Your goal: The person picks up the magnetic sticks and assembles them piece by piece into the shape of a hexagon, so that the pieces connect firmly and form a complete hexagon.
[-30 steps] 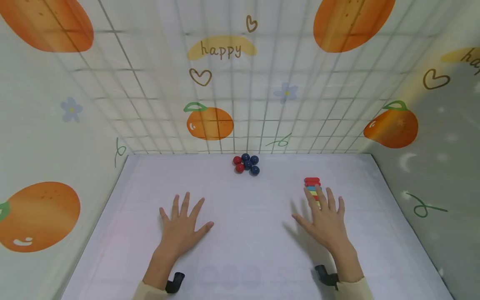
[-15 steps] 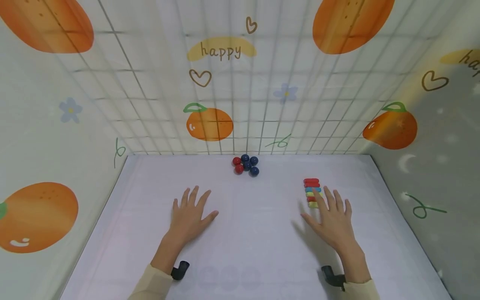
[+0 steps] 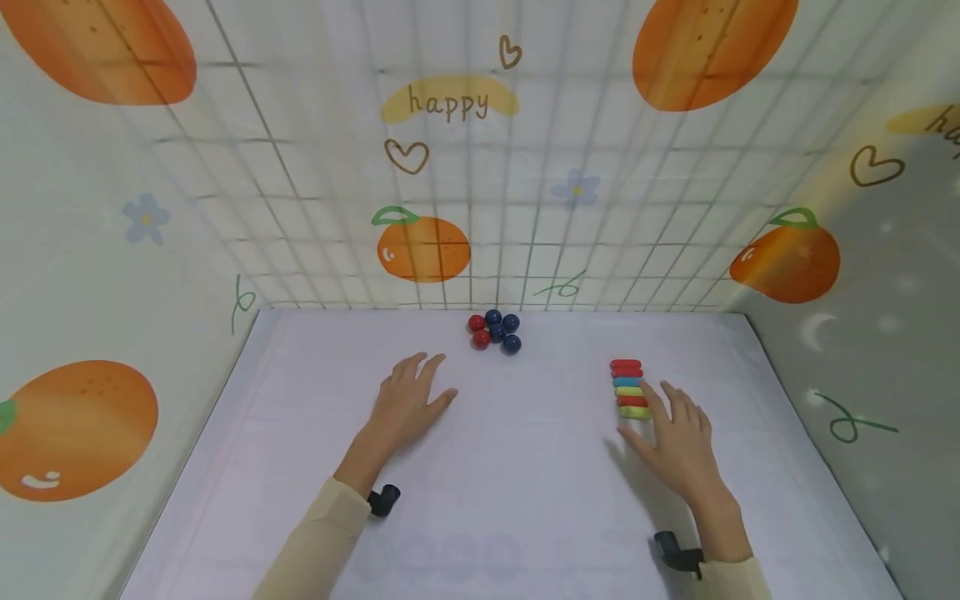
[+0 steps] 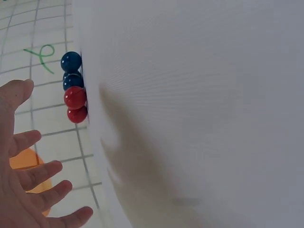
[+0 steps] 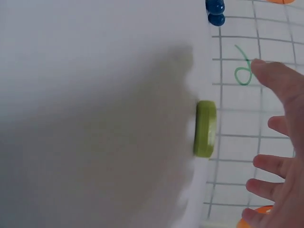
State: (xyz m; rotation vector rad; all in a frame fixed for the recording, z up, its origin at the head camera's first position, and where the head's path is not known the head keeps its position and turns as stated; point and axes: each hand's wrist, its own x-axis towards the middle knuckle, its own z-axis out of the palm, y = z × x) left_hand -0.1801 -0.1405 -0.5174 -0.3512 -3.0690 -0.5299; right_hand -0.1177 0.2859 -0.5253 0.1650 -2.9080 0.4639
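Several small glossy balls lie bunched at the back of the white table, the red balls [image 3: 481, 339] on the left and the dark blue balls [image 3: 512, 344] on the right. My left hand [image 3: 405, 404], fingers spread and slightly bent, hovers to the left and front of them, holding nothing. A row of short coloured sticks [image 3: 628, 382] in red, blue and yellow-green lies at the right. Over its right side hangs my right hand [image 3: 681, 446], fingers apart and holding nothing. The nearest yellow-green stick [image 5: 205, 129] shows end-on in the right wrist view, beside the fingers.
The white table [image 3: 525, 467] backs onto a grid wall behind a printed curtain [image 3: 442, 179] with oranges and hearts. Curtain sides close in the left and right. A black wrist camera mount [image 3: 385, 501] sits on the left wrist, another mount [image 3: 678, 554] on the right.
My left hand has moved forward and right, toward the balls, its fingers bending a little. The right hand has shifted slightly right, uncovering more of the sticks. Balls and sticks stay put.
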